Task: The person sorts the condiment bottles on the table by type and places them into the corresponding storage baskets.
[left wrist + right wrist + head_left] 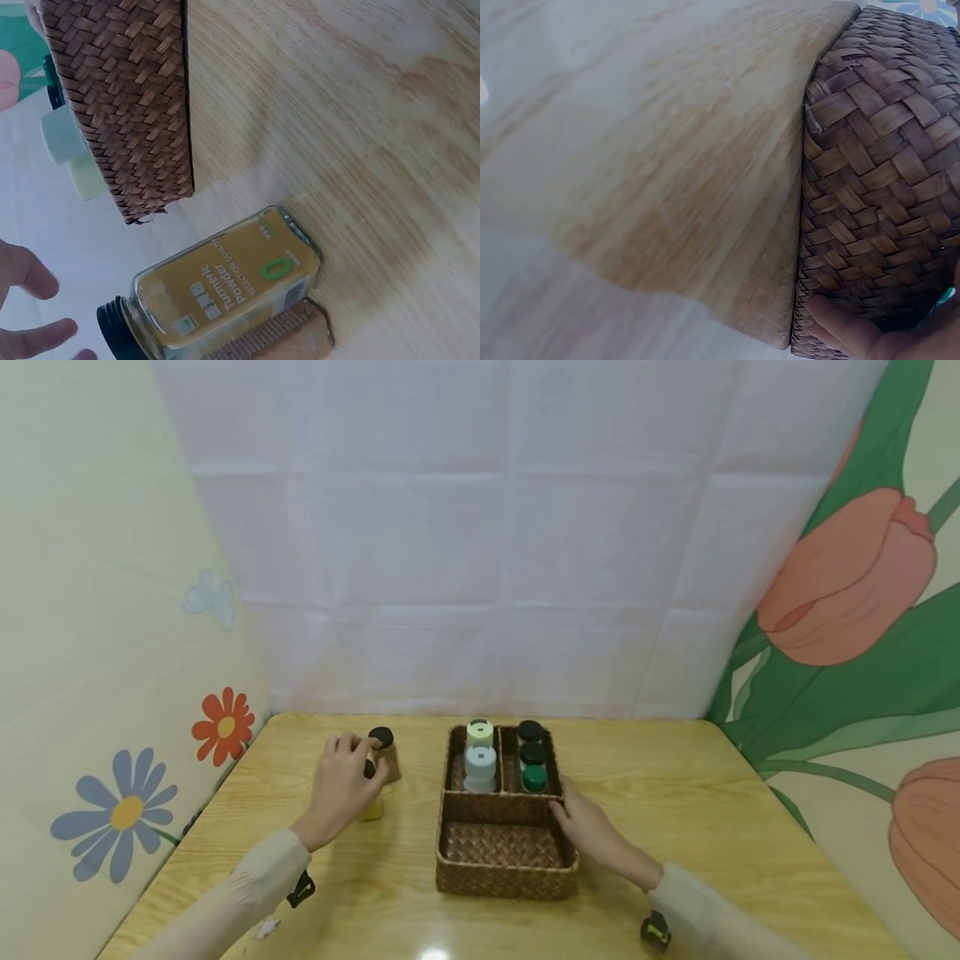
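Note:
My left hand (341, 789) is at two spice jars left of the basket, its fingers parted around the black caps. The nearer jar is a turmeric powder jar (225, 281), square and clear with yellow contents; in the left wrist view the fingertips (45, 334) stand apart from its cap. Close behind it stands a second black-capped jar (388, 762) with brownish contents. My right hand (596, 835) grips the right side of a brown woven basket (506, 881), thumb at the rim. In the right wrist view, fingers (844, 326) touch the outer wall.
The basket's back left compartment holds a white-capped bottle (480, 768) and a pale yellow-capped one (480, 732). Black-capped jars (530, 731) and a green-capped jar (534, 778) stand back right. A wooden table (660, 777) lies beneath, with a white cloth (480, 543) behind.

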Available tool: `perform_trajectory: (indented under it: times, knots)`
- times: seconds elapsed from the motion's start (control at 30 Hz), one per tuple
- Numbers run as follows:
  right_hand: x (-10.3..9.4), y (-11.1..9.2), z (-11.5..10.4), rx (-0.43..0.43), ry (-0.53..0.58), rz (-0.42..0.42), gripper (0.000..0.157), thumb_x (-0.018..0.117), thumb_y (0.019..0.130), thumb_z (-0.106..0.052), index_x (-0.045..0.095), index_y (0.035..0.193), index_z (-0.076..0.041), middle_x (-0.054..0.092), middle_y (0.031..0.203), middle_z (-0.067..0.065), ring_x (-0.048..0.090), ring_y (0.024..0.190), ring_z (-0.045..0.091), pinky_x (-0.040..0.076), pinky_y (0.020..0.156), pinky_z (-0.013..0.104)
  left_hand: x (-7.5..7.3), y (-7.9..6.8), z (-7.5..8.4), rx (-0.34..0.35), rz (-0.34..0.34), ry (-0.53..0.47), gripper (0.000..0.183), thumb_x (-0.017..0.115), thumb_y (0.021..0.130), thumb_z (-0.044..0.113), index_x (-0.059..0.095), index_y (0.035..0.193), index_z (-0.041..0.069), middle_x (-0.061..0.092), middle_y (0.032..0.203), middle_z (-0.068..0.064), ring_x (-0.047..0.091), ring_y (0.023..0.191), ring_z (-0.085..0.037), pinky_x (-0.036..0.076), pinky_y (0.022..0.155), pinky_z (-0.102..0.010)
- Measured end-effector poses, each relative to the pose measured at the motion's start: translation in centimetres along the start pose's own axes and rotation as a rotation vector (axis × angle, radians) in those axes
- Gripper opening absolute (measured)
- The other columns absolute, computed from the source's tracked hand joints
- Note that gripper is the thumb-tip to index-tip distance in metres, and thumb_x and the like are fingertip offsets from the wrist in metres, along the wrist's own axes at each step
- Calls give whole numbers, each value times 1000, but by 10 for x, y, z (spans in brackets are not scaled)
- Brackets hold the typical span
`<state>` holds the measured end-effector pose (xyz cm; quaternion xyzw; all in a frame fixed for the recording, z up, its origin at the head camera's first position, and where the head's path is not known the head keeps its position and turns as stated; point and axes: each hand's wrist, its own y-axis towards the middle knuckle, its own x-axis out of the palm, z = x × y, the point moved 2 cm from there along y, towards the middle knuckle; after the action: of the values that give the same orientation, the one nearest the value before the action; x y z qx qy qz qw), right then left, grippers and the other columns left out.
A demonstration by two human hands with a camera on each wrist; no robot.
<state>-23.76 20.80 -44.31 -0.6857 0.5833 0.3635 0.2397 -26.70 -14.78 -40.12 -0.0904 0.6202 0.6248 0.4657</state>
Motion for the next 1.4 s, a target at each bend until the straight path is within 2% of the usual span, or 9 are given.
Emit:
perform_trajectory:
  times: [0.17, 0.4, 0.57, 0.63, 0.77, 1.07, 1.2, 1.4]
  knots:
    - [0, 0, -1, 2, -7, 0, 57, 47, 105, -8, 20, 148, 19, 51, 65, 4, 39, 43, 12, 41, 55, 33, 0, -3, -3, -13, -27, 51, 28, 76, 85, 16, 70, 106, -2, 58, 95, -20, 53, 85, -37, 47, 67, -49]
    - [0, 0, 0, -21, -13, 27, 56, 50, 103, -4, 23, 146, 20, 57, 81, 10, 42, 45, 13, 42, 56, 35, 0, -6, -5, -53, -112, 52, 31, 78, 86, 13, 67, 112, -2, 60, 100, -23, 53, 88, -38, 50, 66, -47]
    - [1, 0, 1, 0, -13, 0, 57, 48, 105, -7, 21, 147, 19, 54, 70, 7, 39, 43, 12, 41, 56, 34, -1, -8, -6, -72, -151, 34, 32, 79, 85, 12, 67, 112, -1, 60, 102, -23, 53, 90, -40, 52, 62, -46]
    - [0, 0, 1, -3, -17, -8, 57, 47, 105, -8, 20, 148, 19, 50, 62, 3, 37, 42, 11, 40, 53, 33, -1, -9, -7, -77, -165, 20, 32, 79, 85, 11, 68, 112, -1, 60, 103, -22, 53, 91, -41, 53, 60, -47]
    - [-1, 0, 0, -24, -36, -8, 58, 47, 105, -7, 19, 149, 18, 46, 56, 1, 37, 42, 11, 37, 48, 30, 0, -10, -9, -78, -183, -8, 32, 80, 84, 10, 69, 113, 1, 61, 104, -22, 56, 92, -45, 55, 61, -51]
    - [-5, -1, -3, -58, -55, -31, 61, 47, 104, -4, 13, 148, 20, 44, 54, 1, 37, 42, 12, 35, 46, 29, 0, -10, -9, -58, -216, -59, 38, 82, 83, 11, 67, 114, -3, 62, 100, -26, 65, 71, -40, 55, 56, -48]
    - [-5, -1, -3, -57, -57, -47, 61, 46, 105, -4, 11, 148, 20, 45, 55, 1, 36, 42, 12, 36, 48, 30, 1, -8, -10, -59, -231, -95, 38, 79, 85, 9, 65, 116, -7, 61, 101, -29, 65, 73, -40, 56, 58, -48]
    - [-7, -1, -5, -68, -56, -54, 60, 45, 105, -4, 12, 148, 21, 53, 71, 7, 42, 47, 14, 45, 64, 39, 0, -8, -11, -87, -263, -138, 36, 75, 88, 7, 64, 118, -10, 64, 103, -28, 65, 81, -40, 55, 63, -48]
